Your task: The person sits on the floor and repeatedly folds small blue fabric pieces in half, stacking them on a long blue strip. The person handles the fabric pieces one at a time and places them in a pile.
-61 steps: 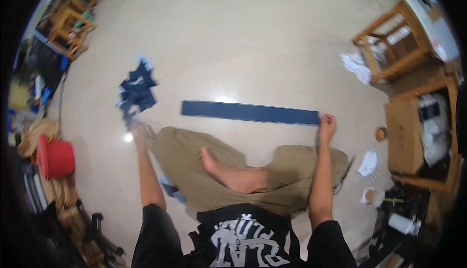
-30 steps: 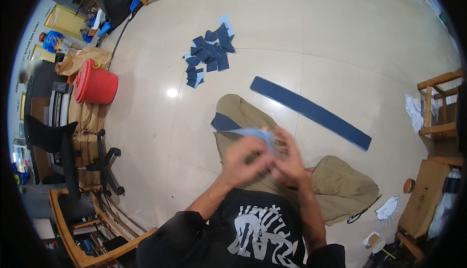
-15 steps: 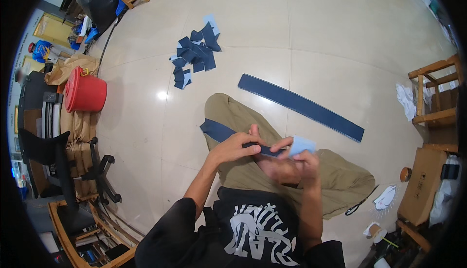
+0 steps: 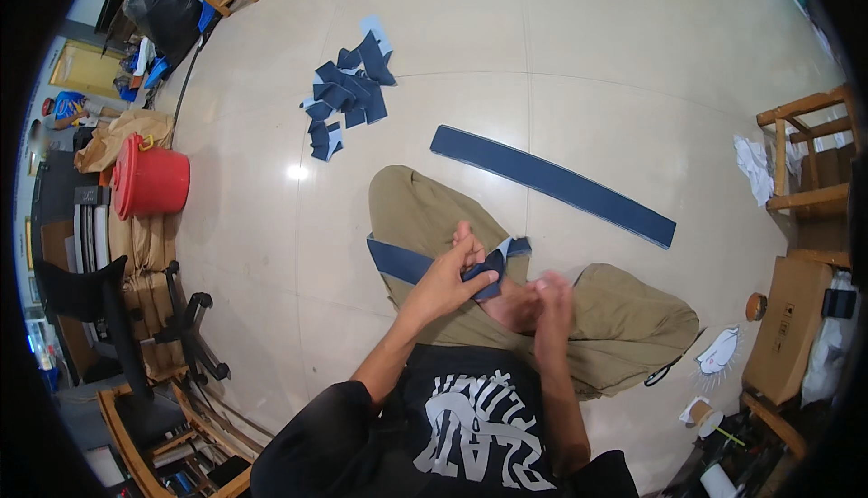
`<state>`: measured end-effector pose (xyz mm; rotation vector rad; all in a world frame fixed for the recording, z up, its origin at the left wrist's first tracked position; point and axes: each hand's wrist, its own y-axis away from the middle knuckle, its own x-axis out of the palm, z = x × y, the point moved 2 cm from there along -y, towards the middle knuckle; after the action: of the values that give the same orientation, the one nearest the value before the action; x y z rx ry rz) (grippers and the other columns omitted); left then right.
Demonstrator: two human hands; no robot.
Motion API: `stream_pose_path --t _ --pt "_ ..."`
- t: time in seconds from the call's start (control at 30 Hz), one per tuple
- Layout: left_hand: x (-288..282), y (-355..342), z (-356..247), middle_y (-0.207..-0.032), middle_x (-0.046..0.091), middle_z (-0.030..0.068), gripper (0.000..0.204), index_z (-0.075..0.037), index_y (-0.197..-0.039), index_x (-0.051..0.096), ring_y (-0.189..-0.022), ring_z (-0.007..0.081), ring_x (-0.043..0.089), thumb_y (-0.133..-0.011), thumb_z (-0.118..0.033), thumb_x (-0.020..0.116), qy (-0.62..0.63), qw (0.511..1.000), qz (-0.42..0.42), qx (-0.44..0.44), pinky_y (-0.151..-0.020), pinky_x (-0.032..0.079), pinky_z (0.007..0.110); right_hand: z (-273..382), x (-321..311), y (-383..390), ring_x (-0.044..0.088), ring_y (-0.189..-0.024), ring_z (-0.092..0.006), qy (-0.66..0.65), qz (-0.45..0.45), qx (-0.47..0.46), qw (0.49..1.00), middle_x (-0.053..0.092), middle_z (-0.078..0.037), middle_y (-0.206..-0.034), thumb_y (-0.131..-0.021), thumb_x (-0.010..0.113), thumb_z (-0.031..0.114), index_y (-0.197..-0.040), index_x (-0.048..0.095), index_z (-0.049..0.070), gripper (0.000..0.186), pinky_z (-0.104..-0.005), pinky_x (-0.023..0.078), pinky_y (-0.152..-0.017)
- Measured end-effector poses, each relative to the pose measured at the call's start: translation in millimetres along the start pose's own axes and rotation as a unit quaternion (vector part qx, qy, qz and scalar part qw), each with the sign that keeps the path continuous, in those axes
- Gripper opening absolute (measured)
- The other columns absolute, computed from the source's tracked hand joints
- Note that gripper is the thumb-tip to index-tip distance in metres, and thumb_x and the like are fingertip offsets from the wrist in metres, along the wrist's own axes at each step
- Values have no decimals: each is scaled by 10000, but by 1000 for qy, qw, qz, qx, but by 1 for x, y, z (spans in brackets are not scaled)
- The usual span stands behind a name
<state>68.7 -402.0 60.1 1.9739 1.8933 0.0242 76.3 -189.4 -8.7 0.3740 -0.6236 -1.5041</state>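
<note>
My left hand [image 4: 443, 283] is closed around a long dark blue fabric strip [image 4: 398, 258] that lies across my left thigh. Beyond the thumb the strip twists and folds, showing some of its pale blue underside near a dark end. My right hand [image 4: 553, 297] is beside my bare foot, apart from the strip, with its fingers curled together. Whether anything small sits between those fingers cannot be made out. On the floor ahead lies a long flat dark blue strip [image 4: 551, 183], set at a slant.
A pile of dark and pale blue scraps [image 4: 351, 93] lies farther ahead on the tiles. At left are a lidded red bucket [image 4: 155, 180] and a black swivel chair [image 4: 86, 295]. A wooden stool [image 4: 809, 150], a cardboard box [image 4: 785, 328] and a spool [image 4: 703, 412] line the right.
My right hand has come away from the strip, down and slightly left. The pale end it held now hangs folded beside my left hand, with a dark end showing. My left hand still grips the strip.
</note>
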Motion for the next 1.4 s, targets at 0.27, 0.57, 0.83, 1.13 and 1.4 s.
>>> stream_pose_path --t 0.27,0.57,0.83,1.13,1.4 --pt "16 12 -52 -882 672 111 367 -71 -1090 431 -808 144 650 -880 -112 729 54 986 115 -105 -714 490 277 1 27 13 626 -1106 -246 -229 192 44 953 645 -114 -1167 -981 536 308 -1298 528 20 428 -405 486 -979" --pt "-18 15 -52 -867 684 62 317 19 -1162 607 -801 105 646 -885 -77 728 120 951 236 -159 -709 524 261 117 -65 -42 557 -1055 -250 -423 56 -140 894 562 -147 -1229 -1013 454 247 -1435 411 10 485 -368 456 -945" --pt "-71 -22 10 -854 678 -18 223 -21 -978 706 -798 64 586 -821 -145 806 48 967 194 -161 -747 464 233 119 -171 -63 542 -1004 -195 -441 105 -244 858 558 -101 -1106 -997 475 144 -1432 404 -14 468 -327 434 -921" --pt "-136 -174 65 -883 698 51 237 -19 -931 689 -834 131 622 -771 -144 811 -161 987 24 17 -769 487 285 130 -233 -146 586 -959 -129 9 -119 -204 972 662 -51 -1086 -888 699 193 -1149 669 -29 344 -312 447 -918" --pt "-143 -231 136 -875 672 42 243 -35 -975 666 -793 118 592 -760 -46 777 -106 989 -83 63 -720 483 279 86 -241 -200 601 -815 -93 157 -144 -204 955 698 -25 -921 -856 742 102 -1061 712 -9 235 -233 466 -773"
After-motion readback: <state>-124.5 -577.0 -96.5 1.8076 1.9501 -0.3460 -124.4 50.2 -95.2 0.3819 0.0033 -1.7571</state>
